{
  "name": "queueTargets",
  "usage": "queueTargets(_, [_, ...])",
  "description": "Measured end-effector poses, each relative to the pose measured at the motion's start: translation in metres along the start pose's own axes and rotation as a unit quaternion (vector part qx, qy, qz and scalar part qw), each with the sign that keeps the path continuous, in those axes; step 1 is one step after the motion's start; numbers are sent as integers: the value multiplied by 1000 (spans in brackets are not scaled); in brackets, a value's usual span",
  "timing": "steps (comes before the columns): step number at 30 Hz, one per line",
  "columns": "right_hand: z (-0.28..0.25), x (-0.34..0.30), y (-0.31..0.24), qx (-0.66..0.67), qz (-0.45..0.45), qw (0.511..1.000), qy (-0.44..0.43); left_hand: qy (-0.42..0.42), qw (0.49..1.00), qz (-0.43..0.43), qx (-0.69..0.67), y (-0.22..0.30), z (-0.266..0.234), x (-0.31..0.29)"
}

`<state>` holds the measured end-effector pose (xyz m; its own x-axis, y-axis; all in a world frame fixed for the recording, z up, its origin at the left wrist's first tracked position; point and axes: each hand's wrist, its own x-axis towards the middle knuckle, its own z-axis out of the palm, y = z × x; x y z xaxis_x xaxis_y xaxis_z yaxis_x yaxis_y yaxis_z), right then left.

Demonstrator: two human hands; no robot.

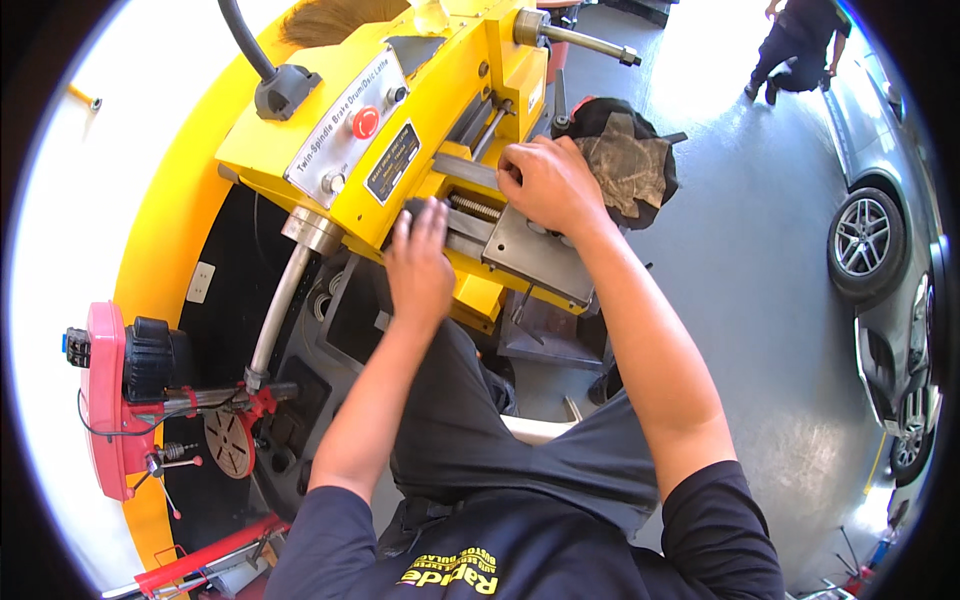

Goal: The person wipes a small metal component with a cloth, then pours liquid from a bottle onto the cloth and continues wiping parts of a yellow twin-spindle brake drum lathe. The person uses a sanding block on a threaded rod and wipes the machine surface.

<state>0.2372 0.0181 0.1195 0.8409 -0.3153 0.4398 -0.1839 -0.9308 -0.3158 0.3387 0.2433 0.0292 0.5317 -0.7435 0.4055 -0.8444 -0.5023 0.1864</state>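
A yellow workshop lathe point(360, 215) stands in front of me. Its grey metal slide plate point(540, 255) sits on flat rails, with a threaded screw point(475, 206) showing between them. My left hand point(420, 268) lies on the near end of the rails, fingers stretched out over a small dark piece point(413, 207) that they partly cover. Farther right, my right hand point(555, 185) has its fingers curled down at the end of a flat metal bar point(465, 170), above the slide plate. Whatever is in its grip is hidden. A crumpled brown cloth point(625, 165) rests on a black bundle just beyond it.
The control panel has a red stop button point(364, 123). A steel spindle point(280, 310) sticks out toward me. At the left stands a pink drill press point(108, 400). A silver car point(890, 300) is parked at the right, and another person point(800, 45) is at the far right.
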Motion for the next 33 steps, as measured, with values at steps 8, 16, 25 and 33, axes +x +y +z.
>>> queueTargets(8, [3, -1, -1, -1, -16, 1000, 4, -9, 1000, 16, -4, -5, 3, -4])
queueTargets(16, [-1, 4, -1, -6, 6, 1000, 3, -13, 999, -14, -45, -7, -6, 7])
queueTargets(25, [-6, 6, -5, 60, -13, 998, 13, -25, 693, -294, -657, -9, -45, -40])
queueTargets(33, [-13, -27, -80, 242, 130, 959, -74, -32, 283, -343, -895, -5, -40, -52])
